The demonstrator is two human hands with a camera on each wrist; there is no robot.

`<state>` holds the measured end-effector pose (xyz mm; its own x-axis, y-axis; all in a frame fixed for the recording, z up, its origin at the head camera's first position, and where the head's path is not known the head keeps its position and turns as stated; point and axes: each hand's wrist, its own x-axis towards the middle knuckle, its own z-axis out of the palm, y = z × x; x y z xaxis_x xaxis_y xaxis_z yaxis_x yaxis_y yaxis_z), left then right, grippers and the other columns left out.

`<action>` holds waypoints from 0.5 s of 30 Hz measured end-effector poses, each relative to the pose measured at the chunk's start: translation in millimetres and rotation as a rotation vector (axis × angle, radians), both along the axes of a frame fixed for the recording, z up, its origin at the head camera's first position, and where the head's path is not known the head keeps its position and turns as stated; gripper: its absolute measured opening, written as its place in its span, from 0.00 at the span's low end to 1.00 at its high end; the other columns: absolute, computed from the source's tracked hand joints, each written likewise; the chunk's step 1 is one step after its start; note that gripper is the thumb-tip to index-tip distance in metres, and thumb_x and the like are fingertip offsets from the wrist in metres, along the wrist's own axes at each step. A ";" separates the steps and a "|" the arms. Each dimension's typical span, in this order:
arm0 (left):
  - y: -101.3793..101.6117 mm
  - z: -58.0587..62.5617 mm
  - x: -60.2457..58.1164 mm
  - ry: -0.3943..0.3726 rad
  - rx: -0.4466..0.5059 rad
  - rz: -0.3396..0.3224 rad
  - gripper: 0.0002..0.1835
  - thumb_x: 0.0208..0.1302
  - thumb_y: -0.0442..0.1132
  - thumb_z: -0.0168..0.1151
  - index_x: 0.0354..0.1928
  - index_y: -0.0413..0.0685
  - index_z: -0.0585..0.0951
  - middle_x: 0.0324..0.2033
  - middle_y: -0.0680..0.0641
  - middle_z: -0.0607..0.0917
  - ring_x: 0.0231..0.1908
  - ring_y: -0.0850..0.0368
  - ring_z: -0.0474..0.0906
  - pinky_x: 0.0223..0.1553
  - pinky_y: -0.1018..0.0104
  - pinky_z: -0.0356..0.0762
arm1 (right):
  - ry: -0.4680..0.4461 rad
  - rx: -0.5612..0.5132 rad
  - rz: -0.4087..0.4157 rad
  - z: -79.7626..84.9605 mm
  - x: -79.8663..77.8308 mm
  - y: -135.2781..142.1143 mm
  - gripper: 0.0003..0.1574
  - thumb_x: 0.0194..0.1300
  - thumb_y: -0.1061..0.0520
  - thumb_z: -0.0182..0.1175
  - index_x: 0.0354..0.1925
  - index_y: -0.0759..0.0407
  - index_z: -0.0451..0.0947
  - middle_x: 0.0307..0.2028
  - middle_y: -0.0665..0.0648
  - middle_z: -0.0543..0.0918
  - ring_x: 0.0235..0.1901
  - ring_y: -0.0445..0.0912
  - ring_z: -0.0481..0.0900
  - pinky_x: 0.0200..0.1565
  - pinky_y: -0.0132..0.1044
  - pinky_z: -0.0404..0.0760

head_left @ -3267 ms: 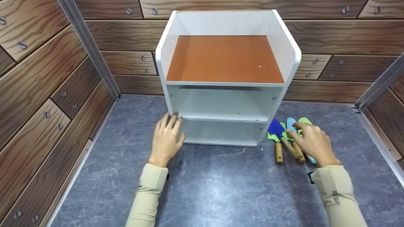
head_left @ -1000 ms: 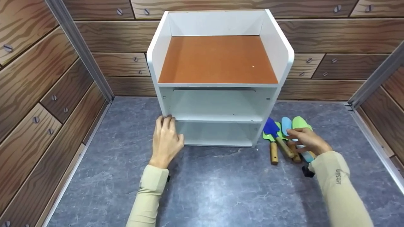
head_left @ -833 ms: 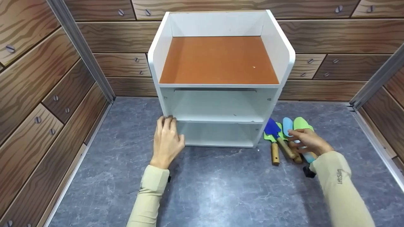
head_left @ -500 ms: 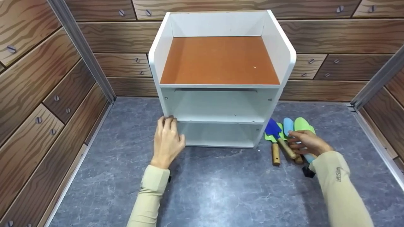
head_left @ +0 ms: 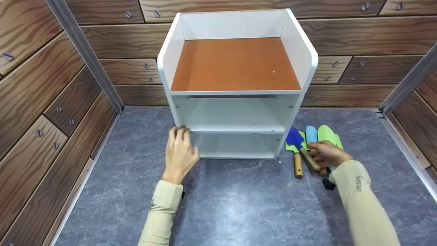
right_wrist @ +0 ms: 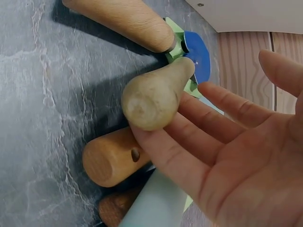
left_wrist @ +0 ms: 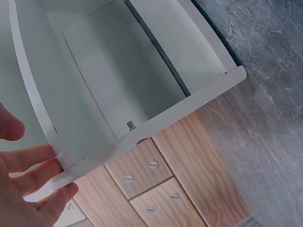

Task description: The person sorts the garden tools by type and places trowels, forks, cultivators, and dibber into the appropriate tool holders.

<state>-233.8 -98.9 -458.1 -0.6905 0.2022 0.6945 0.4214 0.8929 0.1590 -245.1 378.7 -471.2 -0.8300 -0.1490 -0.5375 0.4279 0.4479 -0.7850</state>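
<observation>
A white shelf unit (head_left: 235, 93) with an orange-brown top surface stands upright in the middle. My left hand (head_left: 180, 153) holds the front edge of its left side panel; in the left wrist view, fingers lie on both sides of the edge and the thumb is apart. On the right lies a group of garden tools. My right hand (head_left: 328, 153) is among them, its extended fingers at the wooden handle (right_wrist: 154, 97) of the blue trowel (head_left: 294, 136), the thumb clear. Beside it are a green-bladed tool's wooden handle (head_left: 298, 165), a light blue tool (head_left: 311, 134) and a light green tool (head_left: 326, 134).
Wood-patterned walls (head_left: 362, 36) enclose the back and both sides, with a metal corner post (head_left: 87, 56) at left. The floor (head_left: 225, 205) is grey and marbled. Between top and floor, the unit has a middle shelf (head_left: 235, 131).
My right hand turns palm inward and shifts left toward the blue trowel's handle. The left hand's fingers bend at the panel edge, then stay there. The shelf unit stays in place.
</observation>
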 end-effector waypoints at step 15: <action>0.1 -0.6 0.1 0.012 -0.004 -0.001 0.27 0.45 0.32 0.63 0.50 0.24 0.80 0.49 0.31 0.82 0.55 0.30 0.73 0.62 0.47 0.72 | -0.040 -0.061 -0.072 -11.1 -1.4 1.2 0.43 0.81 0.44 0.40 0.74 0.78 0.49 0.69 0.82 0.60 0.40 0.50 0.87 0.43 0.51 0.85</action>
